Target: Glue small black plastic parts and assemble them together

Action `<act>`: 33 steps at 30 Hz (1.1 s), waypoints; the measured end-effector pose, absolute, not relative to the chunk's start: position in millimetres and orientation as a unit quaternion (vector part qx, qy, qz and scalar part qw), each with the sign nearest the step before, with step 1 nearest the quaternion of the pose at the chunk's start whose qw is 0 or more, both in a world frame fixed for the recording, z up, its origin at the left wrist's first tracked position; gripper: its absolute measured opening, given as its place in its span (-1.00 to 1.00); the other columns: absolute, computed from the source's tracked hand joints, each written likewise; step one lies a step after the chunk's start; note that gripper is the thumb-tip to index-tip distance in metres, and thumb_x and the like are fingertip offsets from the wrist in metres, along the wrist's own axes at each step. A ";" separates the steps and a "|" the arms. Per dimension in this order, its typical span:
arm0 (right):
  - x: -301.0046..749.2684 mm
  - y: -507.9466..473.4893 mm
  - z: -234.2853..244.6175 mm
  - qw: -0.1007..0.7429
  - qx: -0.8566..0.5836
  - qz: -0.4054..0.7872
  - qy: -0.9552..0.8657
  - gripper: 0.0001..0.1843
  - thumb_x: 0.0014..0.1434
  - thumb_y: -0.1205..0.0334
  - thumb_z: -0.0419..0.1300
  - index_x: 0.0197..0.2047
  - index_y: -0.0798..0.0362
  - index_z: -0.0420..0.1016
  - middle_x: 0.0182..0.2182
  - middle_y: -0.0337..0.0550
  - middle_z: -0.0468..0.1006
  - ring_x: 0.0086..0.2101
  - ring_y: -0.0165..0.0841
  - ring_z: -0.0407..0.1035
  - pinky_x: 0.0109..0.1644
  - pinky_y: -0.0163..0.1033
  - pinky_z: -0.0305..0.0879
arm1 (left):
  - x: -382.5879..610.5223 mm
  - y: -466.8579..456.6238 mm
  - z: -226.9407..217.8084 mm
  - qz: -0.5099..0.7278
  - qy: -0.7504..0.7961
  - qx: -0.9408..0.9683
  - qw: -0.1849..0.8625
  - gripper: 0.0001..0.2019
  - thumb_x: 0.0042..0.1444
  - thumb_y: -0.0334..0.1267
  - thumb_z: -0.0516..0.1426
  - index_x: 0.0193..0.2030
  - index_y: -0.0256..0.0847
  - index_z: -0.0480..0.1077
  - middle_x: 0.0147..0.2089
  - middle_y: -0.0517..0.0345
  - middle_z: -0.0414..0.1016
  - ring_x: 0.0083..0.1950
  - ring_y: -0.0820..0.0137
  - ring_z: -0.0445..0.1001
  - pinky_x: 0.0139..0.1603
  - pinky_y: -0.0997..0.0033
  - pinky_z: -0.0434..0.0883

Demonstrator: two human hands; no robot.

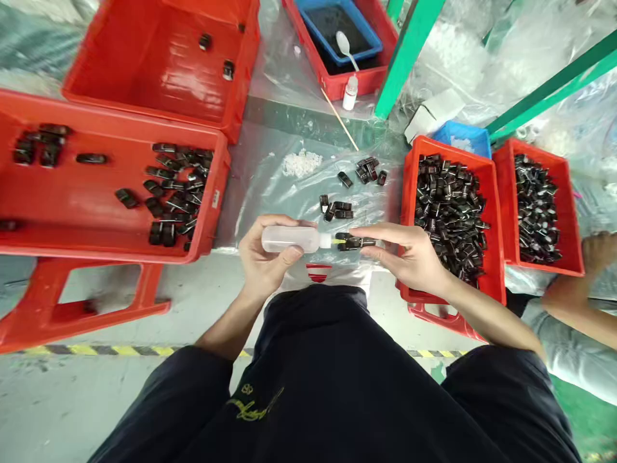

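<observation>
My left hand is wrapped round a small translucent squeeze bottle, lying sideways with its nozzle pointing right. My right hand pinches a small black part between thumb and fingers, right at the nozzle tip. Both hands hover above my lap over a clear plastic sheet on the floor. Several loose black parts and another small cluster lie on the sheet just beyond my hands, beside a little heap of white bits.
Red bins on the right and far right are full of black parts. A big red bin at left holds some parts; another sits behind it. A small dropper bottle, a stick and a blue tray lie farther back. Another person's hand is at right.
</observation>
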State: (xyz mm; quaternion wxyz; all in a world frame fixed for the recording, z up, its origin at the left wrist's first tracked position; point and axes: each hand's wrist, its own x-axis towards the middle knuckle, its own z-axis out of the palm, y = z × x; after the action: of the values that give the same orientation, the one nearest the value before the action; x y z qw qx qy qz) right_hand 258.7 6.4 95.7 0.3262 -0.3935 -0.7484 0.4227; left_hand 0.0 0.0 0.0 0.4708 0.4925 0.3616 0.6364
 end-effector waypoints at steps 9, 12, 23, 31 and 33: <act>256.9 8.4 95.0 0.323 -0.399 0.426 -0.745 -0.66 0.38 0.33 0.34 0.18 -0.07 0.72 0.08 -0.13 0.76 0.05 -0.24 0.67 0.20 -0.08 0.61 | 1.5 -0.7 3.6 0.641 0.359 0.491 0.469 -0.61 0.10 0.00 0.47 -0.03 -0.10 0.57 -0.16 0.08 0.71 -0.06 0.16 0.75 -0.07 0.24 0.65; 257.3 9.1 93.3 0.315 -0.413 0.422 -0.743 -0.69 0.38 0.29 0.34 0.16 -0.05 0.73 0.07 -0.11 0.76 0.05 -0.22 0.67 0.22 -0.05 0.61 | 0.3 0.1 5.4 0.633 0.365 0.482 0.484 -0.60 0.08 -0.02 0.48 -0.03 -0.11 0.56 -0.13 0.06 0.71 -0.02 0.16 0.74 -0.01 0.21 0.65; 266.0 16.8 82.6 0.302 -0.434 0.394 -0.752 -0.70 0.41 0.16 0.32 0.15 -0.01 0.69 0.05 -0.05 0.75 -0.06 -0.23 0.65 0.00 -0.11 0.60 | 2.1 3.0 9.5 0.650 0.393 0.395 0.517 -0.58 -0.01 0.02 0.52 -0.13 -0.13 0.58 -0.21 0.05 0.70 -0.07 0.16 0.73 -0.27 0.34 0.67; 255.3 39.2 42.6 0.034 -0.367 0.170 -0.914 -0.76 0.50 0.24 0.17 0.13 0.11 0.56 -0.12 0.08 0.72 0.00 -0.06 0.49 0.04 -0.01 0.42 | -10.4 3.6 -2.5 0.672 0.403 0.339 0.521 -0.55 0.00 0.02 0.52 -0.10 -0.17 0.56 -0.20 0.06 0.73 -0.18 0.31 0.72 -0.29 0.45 0.67; 250.2 40.0 36.5 -0.024 -0.337 0.111 -0.935 -0.79 0.50 0.33 0.13 0.09 0.14 0.56 -0.14 0.09 0.71 0.00 -0.05 0.43 0.04 -0.03 0.36 | -14.4 3.2 -4.4 0.672 0.412 0.338 0.514 -0.53 -0.02 0.04 0.52 -0.11 -0.17 0.55 -0.21 0.05 0.72 -0.18 0.28 0.72 -0.30 0.43 0.67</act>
State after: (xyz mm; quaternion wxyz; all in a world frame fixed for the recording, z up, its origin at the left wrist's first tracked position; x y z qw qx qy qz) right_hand 250.2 40.0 36.5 -0.0243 -0.3370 -0.9346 0.1111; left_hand -14.4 3.2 -4.4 0.5139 0.3384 0.4115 0.6723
